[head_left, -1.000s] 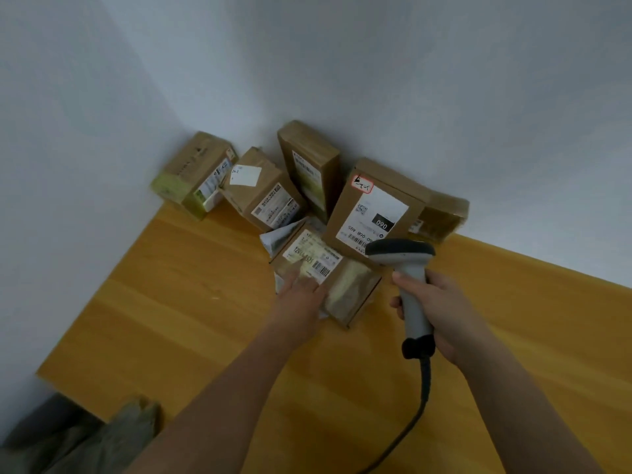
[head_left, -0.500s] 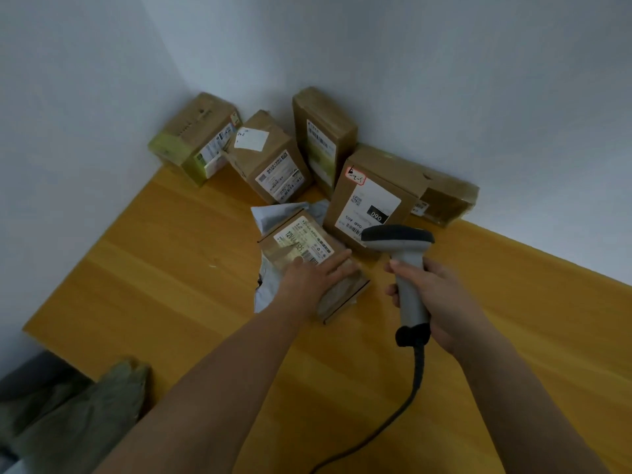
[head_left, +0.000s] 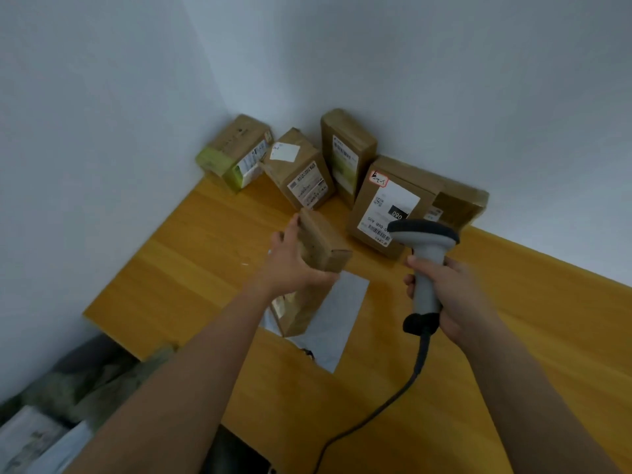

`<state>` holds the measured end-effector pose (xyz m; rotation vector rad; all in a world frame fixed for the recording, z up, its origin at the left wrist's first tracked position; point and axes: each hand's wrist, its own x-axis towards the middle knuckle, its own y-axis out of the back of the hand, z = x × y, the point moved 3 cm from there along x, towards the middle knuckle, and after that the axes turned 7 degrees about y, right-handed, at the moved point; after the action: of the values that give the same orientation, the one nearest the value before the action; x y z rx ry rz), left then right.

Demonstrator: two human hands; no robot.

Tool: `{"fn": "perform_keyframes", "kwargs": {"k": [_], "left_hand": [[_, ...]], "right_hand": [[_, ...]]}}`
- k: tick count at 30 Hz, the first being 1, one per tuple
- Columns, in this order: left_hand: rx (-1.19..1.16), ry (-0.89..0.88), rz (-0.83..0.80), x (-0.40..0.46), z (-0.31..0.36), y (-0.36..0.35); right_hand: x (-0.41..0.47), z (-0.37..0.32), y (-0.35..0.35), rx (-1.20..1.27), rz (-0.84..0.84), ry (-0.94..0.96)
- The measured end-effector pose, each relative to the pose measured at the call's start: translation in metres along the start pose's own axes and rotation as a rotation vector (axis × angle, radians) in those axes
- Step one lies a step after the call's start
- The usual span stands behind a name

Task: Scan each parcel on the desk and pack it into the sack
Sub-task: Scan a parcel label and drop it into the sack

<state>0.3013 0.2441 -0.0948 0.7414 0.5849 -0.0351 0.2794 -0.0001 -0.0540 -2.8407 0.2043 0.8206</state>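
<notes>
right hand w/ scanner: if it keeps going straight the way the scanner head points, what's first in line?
Likely the large labelled box: the scanner in the right hand faces its white label, nothing visible between. Depth is unclear from one view.

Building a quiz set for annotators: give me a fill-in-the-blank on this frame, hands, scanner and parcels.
1. The left hand grips a small brown ____, lifted off the desk.
2. The right hand holds a grey barcode ____ by its handle.
3. A black ____ runs from the bottom of the handle toward the near edge of the desk.
4. Counting only the parcels standing against the wall at the back of the desk, there are ____.

Missing words: parcel; scanner; cable; five
</notes>
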Motion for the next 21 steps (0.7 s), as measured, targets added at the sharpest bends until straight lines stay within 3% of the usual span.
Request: {"fn": "perform_keyframes", "kwargs": {"k": [4,8,12,14,21], "left_hand": [[-0.672,0.09,-0.047,-0.023,-0.015,0.038],[-1.168,0.172,-0.169,-0.06,-0.034,0.052],[-1.673,0.096,-0.248,-0.097,-0.041,0.059],[-1.783,0.051,-0.244,-0.11,-0.044,0.063],[-1.79,0.015,-0.107,-0.156,-0.051,0.084]], "right_hand": [[-0.021,-0.006,-0.025,-0.007,-0.085,0.04],[-0.044,-0.011,-0.049,-0.017,-0.138,0.062],[-0.073,-0.009,-0.069,-0.053,-0.179,0.067],[-0.089,-0.005,-0.079,-0.05,-0.224,0.057],[-0.144,0.009,-0.108,-0.014,-0.369,0.01]]}}
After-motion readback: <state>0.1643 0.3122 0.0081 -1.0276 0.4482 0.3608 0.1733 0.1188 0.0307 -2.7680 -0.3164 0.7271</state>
